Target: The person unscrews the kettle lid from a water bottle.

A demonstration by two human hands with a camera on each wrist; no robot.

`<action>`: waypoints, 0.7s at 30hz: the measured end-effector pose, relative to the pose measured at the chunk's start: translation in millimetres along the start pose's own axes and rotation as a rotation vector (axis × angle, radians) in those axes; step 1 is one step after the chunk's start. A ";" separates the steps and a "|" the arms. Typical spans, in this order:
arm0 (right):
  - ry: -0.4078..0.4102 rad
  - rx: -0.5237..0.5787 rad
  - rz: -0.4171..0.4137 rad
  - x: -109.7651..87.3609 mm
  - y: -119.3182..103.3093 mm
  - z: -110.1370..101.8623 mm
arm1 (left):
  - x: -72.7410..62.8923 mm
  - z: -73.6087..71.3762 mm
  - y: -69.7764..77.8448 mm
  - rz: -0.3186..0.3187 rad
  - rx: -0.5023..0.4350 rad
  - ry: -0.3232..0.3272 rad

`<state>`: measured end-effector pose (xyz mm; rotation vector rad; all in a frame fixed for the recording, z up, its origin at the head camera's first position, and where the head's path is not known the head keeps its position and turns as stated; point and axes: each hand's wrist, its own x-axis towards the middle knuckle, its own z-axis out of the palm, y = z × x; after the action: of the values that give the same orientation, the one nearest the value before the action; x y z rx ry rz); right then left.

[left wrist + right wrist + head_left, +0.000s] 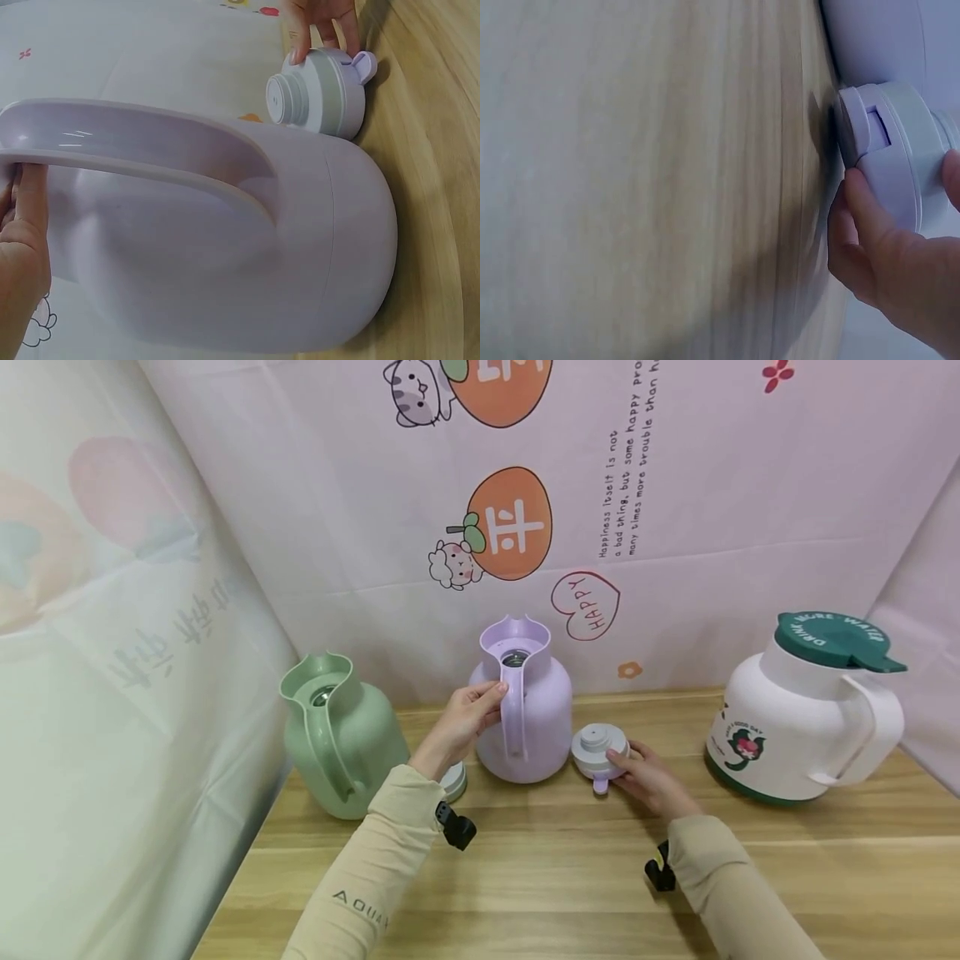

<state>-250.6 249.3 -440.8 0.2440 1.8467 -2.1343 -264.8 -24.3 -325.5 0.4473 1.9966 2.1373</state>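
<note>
A lavender thermos jug (551, 727) stands upright on the wooden table, its mouth uncovered and its handle toward me. My left hand (463, 722) grips the upper part of that handle; in the left wrist view its fingers (31, 199) reach under the handle. To the right of the jug, my right hand (651, 779) holds the lavender and grey lid (597, 758) with its screw plug upward and its tab toward me. The right wrist view shows the thumb on the lid's upper side and fingers near its base, low at the table. Whether the lid touches the table is unclear.
A green jug (375, 735), also without a lid, stands at the left. Beside it a grey-green lid (453, 782) lies partly hidden behind the left wrist. At the right stands a white jug (780, 735) with a dark green lid (832, 639). A printed cloth (360, 527) hangs behind.
</note>
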 end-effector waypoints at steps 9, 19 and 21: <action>0.060 -0.073 0.031 2.3 -1.2 1.8 | -0.4 -6.0 -3.0 0.008 -0.021 -0.022; 0.082 -0.184 0.027 4.6 0.3 -2.9 | -0.2 -3.9 -1.0 -0.029 -0.025 -0.019; 0.090 -0.195 0.028 5.3 1.1 -3.9 | -0.1 -2.3 0.1 -0.043 -0.025 -0.011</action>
<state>-255.5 252.4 -444.1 0.3232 2.0722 -1.9372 -265.4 -26.5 -325.5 0.4082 1.9537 2.1269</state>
